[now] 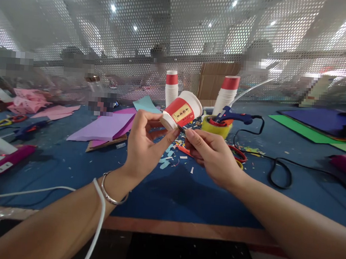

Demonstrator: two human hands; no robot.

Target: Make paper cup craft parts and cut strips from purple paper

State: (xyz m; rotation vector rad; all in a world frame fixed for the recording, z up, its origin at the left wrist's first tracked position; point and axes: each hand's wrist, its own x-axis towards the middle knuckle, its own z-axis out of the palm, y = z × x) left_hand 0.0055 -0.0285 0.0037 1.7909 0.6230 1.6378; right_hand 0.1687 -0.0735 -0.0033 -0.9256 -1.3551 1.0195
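Observation:
A red and white paper cup (182, 111) is tilted on its side above the table, its wide rim pointing up and to the right. My left hand (148, 143) is closed around the cup's base end, with the thumb below. Beside the cup's lower side, my right hand (208, 151) pinches a small dark thin object (182, 128) whose tip touches the cup; what it is cannot be made out. Behind stand two stacks of paper cups, one at the centre (171, 90) and one to the right (226, 94).
A blue glue gun (236, 117) rests on a yellow tape roll (216, 128), its black cord looping right. Scissors (238, 154) and paper scraps (166, 160) lie behind my hands. Purple paper (102, 125) is left, green paper (303, 129) right. A white cable (98, 219) crosses my left forearm.

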